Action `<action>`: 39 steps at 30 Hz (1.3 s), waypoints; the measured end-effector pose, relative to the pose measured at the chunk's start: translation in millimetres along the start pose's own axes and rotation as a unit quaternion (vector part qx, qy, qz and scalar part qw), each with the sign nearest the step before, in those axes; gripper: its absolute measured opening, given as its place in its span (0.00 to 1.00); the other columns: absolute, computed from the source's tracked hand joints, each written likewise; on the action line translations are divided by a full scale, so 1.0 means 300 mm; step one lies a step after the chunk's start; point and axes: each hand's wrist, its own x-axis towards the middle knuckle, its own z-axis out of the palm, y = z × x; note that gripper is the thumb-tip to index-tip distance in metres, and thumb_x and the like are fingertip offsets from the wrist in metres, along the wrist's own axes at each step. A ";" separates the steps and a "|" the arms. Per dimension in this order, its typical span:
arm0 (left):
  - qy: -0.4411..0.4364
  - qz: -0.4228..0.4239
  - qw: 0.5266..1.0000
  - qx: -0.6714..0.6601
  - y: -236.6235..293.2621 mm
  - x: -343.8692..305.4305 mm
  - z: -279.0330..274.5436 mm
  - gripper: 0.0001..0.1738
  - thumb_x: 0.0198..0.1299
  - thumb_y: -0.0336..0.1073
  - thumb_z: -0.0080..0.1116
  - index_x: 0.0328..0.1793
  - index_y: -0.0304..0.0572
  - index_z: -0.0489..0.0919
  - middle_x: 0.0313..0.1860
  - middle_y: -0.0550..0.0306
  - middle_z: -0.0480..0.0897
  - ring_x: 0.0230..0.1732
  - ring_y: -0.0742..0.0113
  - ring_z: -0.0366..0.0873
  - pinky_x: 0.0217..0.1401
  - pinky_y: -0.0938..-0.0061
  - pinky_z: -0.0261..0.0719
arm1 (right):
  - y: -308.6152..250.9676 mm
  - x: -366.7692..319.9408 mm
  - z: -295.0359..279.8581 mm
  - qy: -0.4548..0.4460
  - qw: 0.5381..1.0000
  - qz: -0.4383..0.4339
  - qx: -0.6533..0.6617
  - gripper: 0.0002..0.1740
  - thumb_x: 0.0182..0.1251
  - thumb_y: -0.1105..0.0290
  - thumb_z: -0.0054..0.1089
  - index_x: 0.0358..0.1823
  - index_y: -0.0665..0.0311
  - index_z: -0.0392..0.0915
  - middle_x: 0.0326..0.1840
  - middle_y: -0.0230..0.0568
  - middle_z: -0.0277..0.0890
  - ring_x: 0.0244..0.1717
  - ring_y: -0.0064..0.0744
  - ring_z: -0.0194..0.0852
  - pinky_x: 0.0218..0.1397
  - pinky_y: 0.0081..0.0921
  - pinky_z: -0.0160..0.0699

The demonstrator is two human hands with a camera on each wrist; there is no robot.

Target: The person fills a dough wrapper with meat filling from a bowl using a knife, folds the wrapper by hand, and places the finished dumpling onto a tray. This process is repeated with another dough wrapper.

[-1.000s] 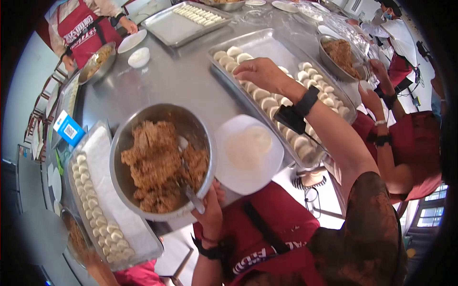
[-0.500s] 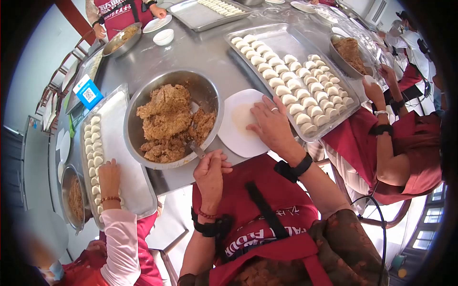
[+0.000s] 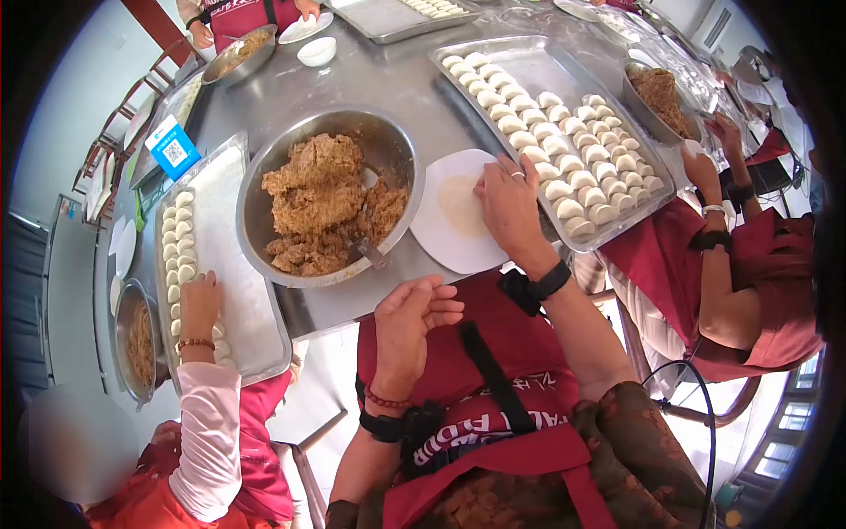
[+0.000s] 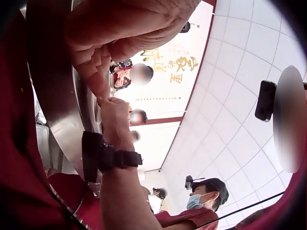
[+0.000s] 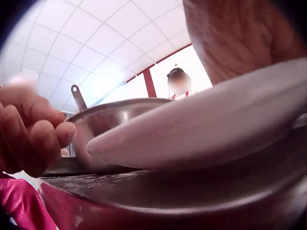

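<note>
My right hand [image 3: 511, 212] reaches over the right side of a white plate [image 3: 448, 256], fingertips at the edge of a thin round dough wrapper [image 3: 458, 207] that lies on it. The plate's pale rim hides those fingertips in the right wrist view. In front of the table edge my left hand [image 3: 412, 319] hangs with loosely bent fingers and nothing visible in them. Just beyond it stands a large steel bowl [image 3: 244, 207] heaped with brown minced filling [image 3: 313, 198]; a metal utensil handle [image 3: 370, 254] leans at its near rim.
On the right lies a metal tray [image 3: 551, 66] with rows of folded dumplings [image 3: 573, 163]. Another tray [image 3: 231, 291] on the left holds more dumplings, and a neighbour's hand [image 3: 201, 304] is over it. A blue QR-code card [image 3: 172, 148] stands behind that tray. Another person sits close at the right.
My right hand came back from the right dumpling tray to the plate, then shifted slightly toward the wrapper's right edge. My left hand left the bowl's rim and drew back toward my body.
</note>
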 end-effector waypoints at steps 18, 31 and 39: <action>-0.095 -0.075 0.956 -0.268 -0.022 -0.009 0.010 0.25 0.78 0.47 0.41 0.64 0.29 0.71 0.61 0.43 0.79 0.63 0.51 0.78 0.68 0.50 0.77 | -0.216 -0.229 -0.327 -0.112 0.968 -0.064 0.216 0.11 0.66 0.73 0.61 0.49 0.61 0.77 0.48 0.37 0.84 0.51 0.41 0.83 0.71 0.47 0.64; 0.019 0.056 0.980 -0.192 0.066 -0.138 -0.113 0.19 0.73 0.32 0.52 0.64 0.26 0.70 0.59 0.36 0.79 0.64 0.37 0.77 0.70 0.43 0.75 | -0.320 -0.040 -0.225 -0.071 0.958 -0.063 0.272 0.26 0.59 0.65 0.72 0.59 0.61 0.75 0.56 0.42 0.81 0.65 0.50 0.73 0.68 0.41 0.67; 0.020 0.062 0.961 -0.267 0.085 -0.166 -0.182 0.19 0.74 0.34 0.48 0.65 0.26 0.69 0.60 0.35 0.78 0.65 0.35 0.75 0.72 0.39 0.72 | -0.389 0.043 -0.157 -0.115 0.942 -0.207 0.239 0.16 0.60 0.58 0.70 0.44 0.60 0.81 0.45 0.36 0.85 0.59 0.40 0.78 0.71 0.41 0.67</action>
